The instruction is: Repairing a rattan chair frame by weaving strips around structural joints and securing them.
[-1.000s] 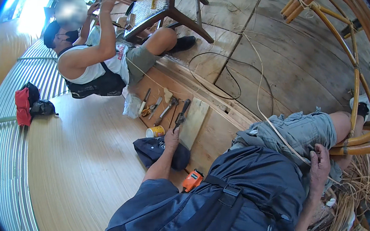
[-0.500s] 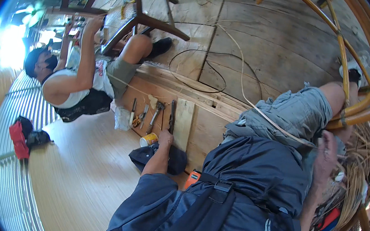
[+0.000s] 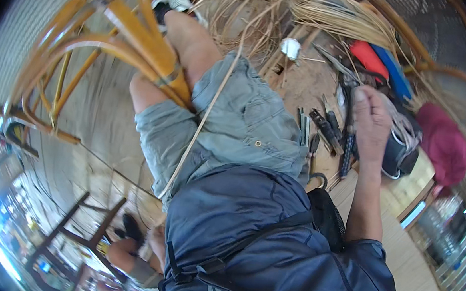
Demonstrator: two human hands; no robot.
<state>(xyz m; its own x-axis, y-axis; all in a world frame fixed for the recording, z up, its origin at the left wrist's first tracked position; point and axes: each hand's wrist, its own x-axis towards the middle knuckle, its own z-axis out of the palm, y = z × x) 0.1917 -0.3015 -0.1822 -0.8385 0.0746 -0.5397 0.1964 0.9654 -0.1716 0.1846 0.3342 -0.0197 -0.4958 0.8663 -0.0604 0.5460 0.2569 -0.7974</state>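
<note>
My right hand (image 3: pixel 371 127) is over the tools on the right, its fingers curled. Beside it runs a dark strap-like piece with a patterned lower end (image 3: pixel 347 158); what the fingers hold is hidden. At my left side, beside the shirt, a bit of skin that seems to be my left hand (image 3: pixel 157 241) shows, its fingers not clear. A pale cane strip (image 3: pixel 215 100) lies across my shorts, its lower end near my waist. Between my knees leans a rattan chair frame (image 3: pixel 142 37).
Dark hand tools (image 3: pixel 326 130) lie on the wooden board. Beyond them are a bundle of cane (image 3: pixel 346 12), a red object (image 3: pixel 369 60), a blue one (image 3: pixel 392 71) and a maroon cap (image 3: pixel 443 143). A co-worker's knee (image 3: pixel 122 252) and a dark wooden chair (image 3: pixel 82 234) are at lower left.
The view has swung to the right, bringing the tools and cane bundle into sight. My right hand has left the cane strip by my knee and reached over the tools.
</note>
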